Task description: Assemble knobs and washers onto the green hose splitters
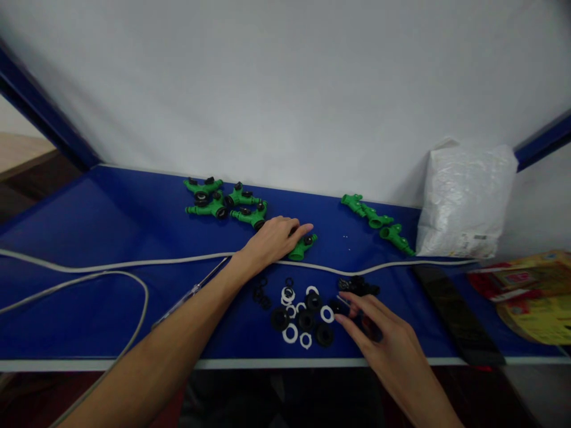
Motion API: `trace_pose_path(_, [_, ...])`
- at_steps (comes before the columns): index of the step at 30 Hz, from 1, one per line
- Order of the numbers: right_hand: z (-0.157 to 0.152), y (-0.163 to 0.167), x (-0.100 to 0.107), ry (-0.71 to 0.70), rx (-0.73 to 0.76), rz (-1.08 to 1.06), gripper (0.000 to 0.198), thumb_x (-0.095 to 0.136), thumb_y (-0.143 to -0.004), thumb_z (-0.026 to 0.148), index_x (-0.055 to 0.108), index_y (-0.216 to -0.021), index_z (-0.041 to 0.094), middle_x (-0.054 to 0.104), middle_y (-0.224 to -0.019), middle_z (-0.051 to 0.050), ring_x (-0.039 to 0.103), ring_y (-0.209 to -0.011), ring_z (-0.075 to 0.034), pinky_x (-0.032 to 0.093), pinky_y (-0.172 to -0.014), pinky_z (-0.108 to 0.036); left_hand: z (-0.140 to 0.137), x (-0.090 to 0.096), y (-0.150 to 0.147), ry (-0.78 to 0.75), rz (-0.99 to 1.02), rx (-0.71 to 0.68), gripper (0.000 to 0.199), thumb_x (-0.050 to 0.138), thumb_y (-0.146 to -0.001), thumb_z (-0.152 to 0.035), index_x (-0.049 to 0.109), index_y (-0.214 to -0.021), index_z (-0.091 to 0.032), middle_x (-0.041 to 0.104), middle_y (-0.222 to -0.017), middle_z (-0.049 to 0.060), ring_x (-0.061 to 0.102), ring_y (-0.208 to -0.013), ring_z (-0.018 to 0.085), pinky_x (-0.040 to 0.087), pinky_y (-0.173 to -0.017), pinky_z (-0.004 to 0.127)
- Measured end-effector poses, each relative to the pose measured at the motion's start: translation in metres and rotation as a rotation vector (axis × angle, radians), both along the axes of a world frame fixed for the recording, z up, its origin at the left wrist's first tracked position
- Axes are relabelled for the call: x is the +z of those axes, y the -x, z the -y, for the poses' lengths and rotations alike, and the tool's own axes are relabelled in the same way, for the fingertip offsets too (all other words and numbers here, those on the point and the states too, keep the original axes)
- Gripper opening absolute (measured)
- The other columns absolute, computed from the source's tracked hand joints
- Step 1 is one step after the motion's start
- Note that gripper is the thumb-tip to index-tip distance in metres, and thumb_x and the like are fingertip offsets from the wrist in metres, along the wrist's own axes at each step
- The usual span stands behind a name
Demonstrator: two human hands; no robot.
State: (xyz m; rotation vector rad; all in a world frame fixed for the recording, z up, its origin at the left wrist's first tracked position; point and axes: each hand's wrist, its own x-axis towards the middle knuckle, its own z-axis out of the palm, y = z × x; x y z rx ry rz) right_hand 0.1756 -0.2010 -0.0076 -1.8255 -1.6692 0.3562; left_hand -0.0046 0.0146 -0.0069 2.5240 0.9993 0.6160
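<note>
Left hand (277,233): covering part of one green connector (298,252), which is lying just beyond the white cable (169,260); whether it is clamping, cannot tell. Right hand (387,334): spreading thumb and forefinger apart beside a white ring (327,307) lying among black rings (306,312).

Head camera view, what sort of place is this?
Probably a workbench for handling or assembling small parts: green branched fittings lie in groups on a blue tabletop, with loose black and white rings near its front edge.
</note>
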Motion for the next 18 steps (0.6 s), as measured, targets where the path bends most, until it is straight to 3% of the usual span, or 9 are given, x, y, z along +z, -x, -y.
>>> trace_pose_path(6, [-0.002, 0.005, -0.003, -0.004, 0.032, -0.059, 0.02, 0.065, -0.094, 0.036, 0.08, -0.101, 0.025, 0.077, -0.093, -0.006, 0.077, -0.084, -0.024, 0.062, -0.069, -0.031, -0.003, -0.004, 0.002, -0.013, 0.0, -0.029, 0.062, 0.036, -0.104, -0.059, 0.076, -0.089, -0.014, 0.075, -0.091, 0.013, 0.069, -0.095, 0.025, 0.05, -0.092, 0.037])
trace_pose_path(12, [-0.004, 0.0, 0.001, 0.0, -0.061, -0.113, 0.021, 0.068, -0.09, 0.042, 0.077, -0.099, 0.026, 0.08, -0.096, -0.007, 0.077, -0.083, -0.025, 0.062, -0.072, -0.034, 0.0, 0.0, 0.002, -0.009, 0.02, 0.047, 0.068, 0.034, -0.104, -0.062, 0.077, -0.081, -0.015, 0.075, -0.086, 0.013, 0.069, -0.085, 0.024, 0.05, -0.085, 0.036])
trace_pose_path(15, [-0.014, -0.001, 0.01, -0.003, -0.103, -0.26, 0.025, 0.074, -0.085, 0.046, 0.072, -0.095, 0.024, 0.078, -0.088, -0.006, 0.075, -0.075, -0.022, 0.062, -0.069, -0.032, 0.001, 0.005, 0.003, 0.048, 0.057, 0.115, 0.068, 0.037, -0.101, -0.067, 0.078, -0.081, -0.016, 0.073, -0.075, 0.011, 0.068, -0.076, 0.024, 0.049, -0.079, 0.036])
trace_pose_path(18, [-0.035, 0.002, 0.024, -0.029, -0.049, -0.433, 0.028, 0.079, -0.082, 0.047, 0.065, -0.089, 0.023, 0.074, -0.082, -0.004, 0.074, -0.077, -0.02, 0.06, -0.072, -0.029, -0.001, 0.006, 0.004, 0.131, 0.138, 0.149, 0.064, 0.046, -0.096, -0.071, 0.079, -0.085, -0.018, 0.075, -0.075, 0.009, 0.068, -0.074, 0.022, 0.048, -0.075, 0.033])
